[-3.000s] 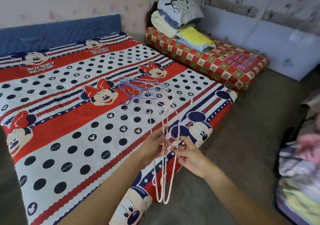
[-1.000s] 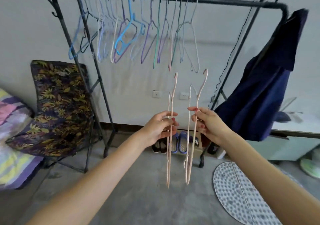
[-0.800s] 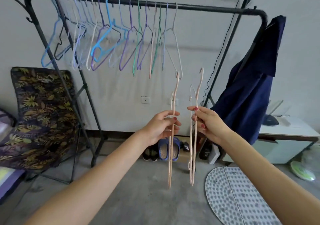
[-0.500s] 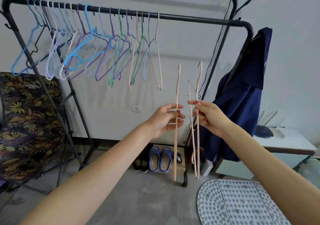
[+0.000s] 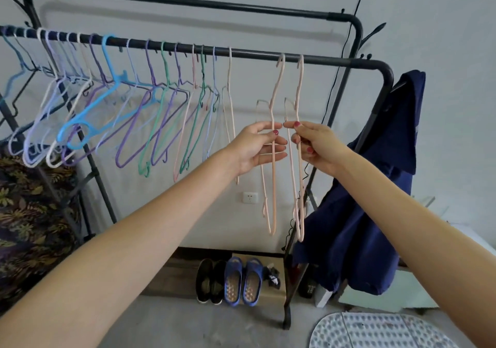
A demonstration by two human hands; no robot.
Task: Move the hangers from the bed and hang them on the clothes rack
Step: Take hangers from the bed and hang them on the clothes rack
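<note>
1. Overhead, 2 pink hangers (image 5: 273, 176) have their hooks at the clothes rack (image 5: 268, 55) bar, right of the colored hangers (image 5: 128, 111).
2. Left hand (image 5: 257, 146) pinches 1 hanger; right hand (image 5: 314, 143) pinches the other.
3. Blue slippers (image 5: 243, 280) sit on the floor below.

Black clothes rack (image 5: 268, 55) carries many coloured hangers (image 5: 150, 111); 2 pink hangers (image 5: 276, 143) hook its front bar.
</note>
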